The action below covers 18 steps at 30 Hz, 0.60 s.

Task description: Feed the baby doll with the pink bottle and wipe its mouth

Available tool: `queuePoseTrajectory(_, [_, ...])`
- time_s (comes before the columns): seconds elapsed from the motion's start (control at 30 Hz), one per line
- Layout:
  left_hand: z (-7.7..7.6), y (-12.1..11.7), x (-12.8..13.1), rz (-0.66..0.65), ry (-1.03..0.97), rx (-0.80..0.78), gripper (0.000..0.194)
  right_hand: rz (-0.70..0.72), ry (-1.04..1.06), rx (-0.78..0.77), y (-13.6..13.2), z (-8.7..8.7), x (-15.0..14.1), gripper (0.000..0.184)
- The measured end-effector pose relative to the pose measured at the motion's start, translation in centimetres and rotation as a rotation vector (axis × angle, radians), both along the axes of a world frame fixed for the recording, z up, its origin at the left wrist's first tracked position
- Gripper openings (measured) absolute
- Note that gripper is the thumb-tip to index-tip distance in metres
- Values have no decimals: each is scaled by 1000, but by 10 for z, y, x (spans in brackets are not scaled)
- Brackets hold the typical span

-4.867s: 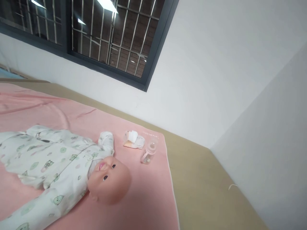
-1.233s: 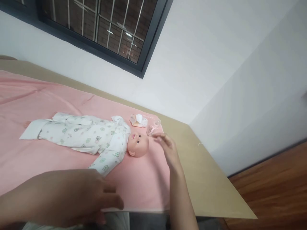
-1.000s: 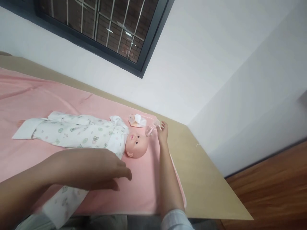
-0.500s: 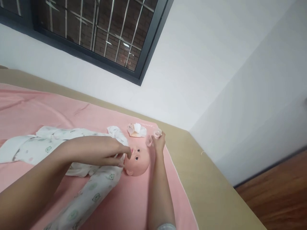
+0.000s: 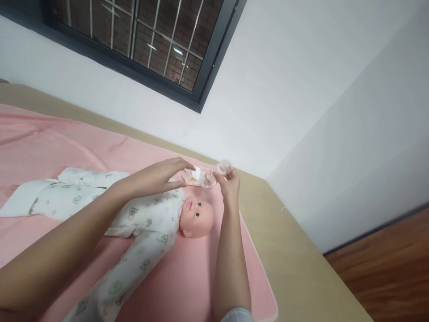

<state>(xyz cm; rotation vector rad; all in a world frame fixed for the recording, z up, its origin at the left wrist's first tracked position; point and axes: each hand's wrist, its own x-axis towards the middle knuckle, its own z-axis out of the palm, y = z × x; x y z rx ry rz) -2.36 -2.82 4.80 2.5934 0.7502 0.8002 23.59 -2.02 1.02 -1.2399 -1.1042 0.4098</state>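
The bottle [image 5: 223,168] and blanket [image 5: 174,277] show pink, the suit [image 5: 156,218] white with green prints.

A tan tabletop [image 5: 278,223] shows as a narrow strip on the far side of the doll [image 5: 152,211] and as a broader stretch past the crown of its head. Directly on it lies a pink cloth [image 5: 187,277] with a pale edge, creased beyond the doll's legs. The doll lies face up on this cloth; a small packet [image 5: 191,182] sits beyond its head.
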Motion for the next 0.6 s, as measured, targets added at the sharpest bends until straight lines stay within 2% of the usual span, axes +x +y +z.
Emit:
queuePoseTrajectory(0.13, [-9,6,14,163,-189,-15,51,223,62,85,-19,21,-46,51])
queuePoseTrajectory(0.3, [-8,2,19,148,-262,-41,57,344,60,87,-39,29,-89,54])
queuePoseTrajectory(0.43, [-4,-4,20,188,-269,-151,62,390,40,85,-44,29,-101,53])
queuePoseTrajectory(0.6, [-7,4,18,232,-214,-115,73,419,163,121,-44,30,-93,47])
